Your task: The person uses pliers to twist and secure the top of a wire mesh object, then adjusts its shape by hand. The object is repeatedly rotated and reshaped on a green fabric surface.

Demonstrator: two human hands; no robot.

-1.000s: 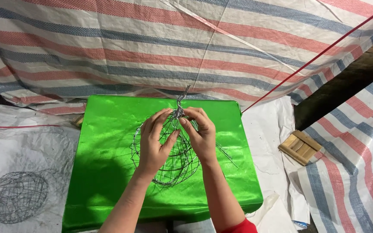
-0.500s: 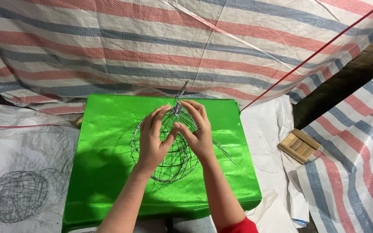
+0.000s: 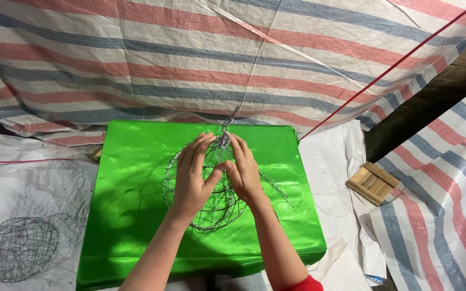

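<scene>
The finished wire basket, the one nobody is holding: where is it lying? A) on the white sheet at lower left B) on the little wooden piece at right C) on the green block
A: the finished wire basket lies on the white sheet, left of the green block.

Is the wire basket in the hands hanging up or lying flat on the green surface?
Hanging, it seems: the wire basket has its twisted top caught on a taut string running upward, both hands cupping it. Whether its bottom touches the green surface, cannot tell.

I have one view only, worn on the head: it looks steeply down and forward, close over the shiny green foil-covered surface [image 3: 136,226], toward the striped woven tarpaulin [image 3: 136,59] beyond.
</scene>
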